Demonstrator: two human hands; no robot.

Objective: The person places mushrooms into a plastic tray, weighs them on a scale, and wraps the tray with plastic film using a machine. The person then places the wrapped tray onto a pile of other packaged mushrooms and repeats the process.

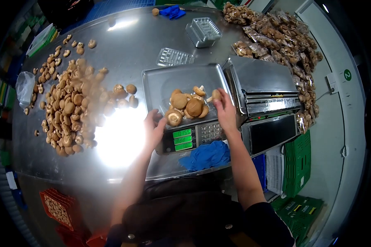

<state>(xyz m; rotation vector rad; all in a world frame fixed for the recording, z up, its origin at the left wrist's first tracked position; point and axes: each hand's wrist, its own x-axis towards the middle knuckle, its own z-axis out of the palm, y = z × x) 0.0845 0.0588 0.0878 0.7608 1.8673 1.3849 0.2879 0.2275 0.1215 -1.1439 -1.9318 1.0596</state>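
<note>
Head view: the step in hand appears to be portioning and weighing. A group of mushrooms (194, 107) lies on the metal pan (156, 80) of the scale (165, 144), whose green display (183, 139) is lit. The right hand (224, 108) grips a single mushroom (216, 95) between thumb and fingers, above the right part of the pan and just beside the group. The left hand (154, 126) is released, with fingers loosely curved at the pan's front left corner, near the closest mushroom; whether it touches the pan cannot be told. Loose mushrooms (66, 109) lie in a pile on the table (123, 45), to the left of the scale. A stack of clear trays (204, 32) stands behind the pan. To add the held mushroom, the next move calls for lowering it onto the group, opening the right fingers, and clearing both hands from the pan so that the reading can settle.
</note>
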